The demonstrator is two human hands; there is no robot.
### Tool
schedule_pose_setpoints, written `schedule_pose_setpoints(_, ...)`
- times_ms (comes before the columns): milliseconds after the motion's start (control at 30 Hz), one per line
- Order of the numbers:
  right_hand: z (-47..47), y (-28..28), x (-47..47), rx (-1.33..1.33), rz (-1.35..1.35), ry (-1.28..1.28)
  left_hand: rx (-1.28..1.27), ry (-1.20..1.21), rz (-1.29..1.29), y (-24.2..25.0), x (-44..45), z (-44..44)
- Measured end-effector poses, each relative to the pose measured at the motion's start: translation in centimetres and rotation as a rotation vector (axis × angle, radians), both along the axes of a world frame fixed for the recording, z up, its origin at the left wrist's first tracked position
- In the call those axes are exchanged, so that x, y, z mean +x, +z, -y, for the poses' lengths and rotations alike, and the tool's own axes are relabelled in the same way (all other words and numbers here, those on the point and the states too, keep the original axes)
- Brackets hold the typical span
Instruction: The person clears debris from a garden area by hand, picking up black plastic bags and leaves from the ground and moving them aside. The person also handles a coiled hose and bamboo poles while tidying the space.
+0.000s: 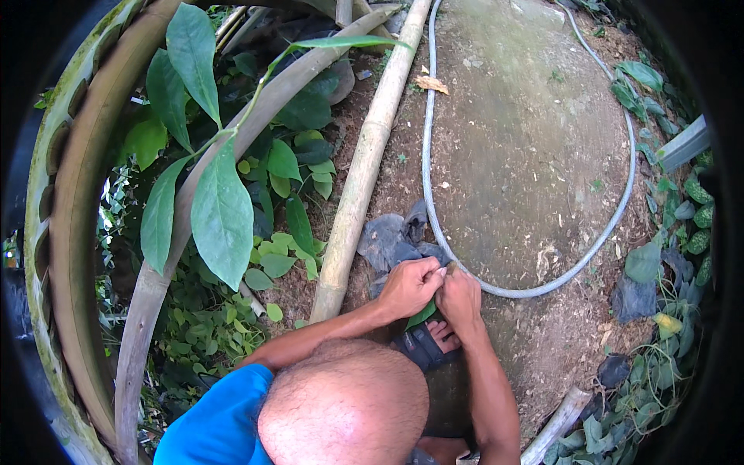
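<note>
My left hand (411, 286) and my right hand (459, 295) meet low in front of me, fingertips pinched together over something small that the fingers mostly hide. A green leaf (423, 314) shows just below the hands, above my sandalled foot (433, 343); whether it joins what I pinch I cannot tell. Crumpled dark plastic (383, 241) lies on the ground beyond my left hand. A grey braided hose (505, 292) curves on the ground close to my right hand.
A bamboo pole (366, 151) runs along the left of the dirt path (523, 151). A leafy stem (224, 135) and a bent wooden pole (145, 302) stand at left. Vines (662, 372) and a cut stick (558, 427) edge the right side. A bare knee (349, 401) fills the lower middle.
</note>
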State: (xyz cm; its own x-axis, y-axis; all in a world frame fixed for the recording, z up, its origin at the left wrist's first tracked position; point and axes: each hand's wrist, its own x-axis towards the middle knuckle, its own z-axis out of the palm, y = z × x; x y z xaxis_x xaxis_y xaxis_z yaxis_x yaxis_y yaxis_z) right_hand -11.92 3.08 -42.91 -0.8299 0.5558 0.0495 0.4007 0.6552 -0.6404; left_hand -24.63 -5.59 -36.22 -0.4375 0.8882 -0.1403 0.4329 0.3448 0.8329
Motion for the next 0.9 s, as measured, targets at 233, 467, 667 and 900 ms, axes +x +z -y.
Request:
schedule_pose_setpoints(233, -1.5, 2.6, -1.4, -0.619, 0.047, -0.111, -0.019, 0.072, -0.062, -0.7, -0.5, -0.4)
schedule_pose_setpoints(467, 1.1, 2.7, -0.5, -0.155, 0.095, -0.059, -0.137, -0.087, -0.097, 1.0, -1.1, -0.3)
schedule_pose_setpoints(667, 0.2, 7.0, 1.3, -0.326, -0.013, -0.255, 0.167, 0.115, -0.629, 3.4, -7.5, 1.6)
schedule_pose_setpoints(900, -3.7, 11.6, 4.3, -0.233, -0.009, -0.369, -0.663, 0.335, -1.311, 5.6, -19.6, 5.2)
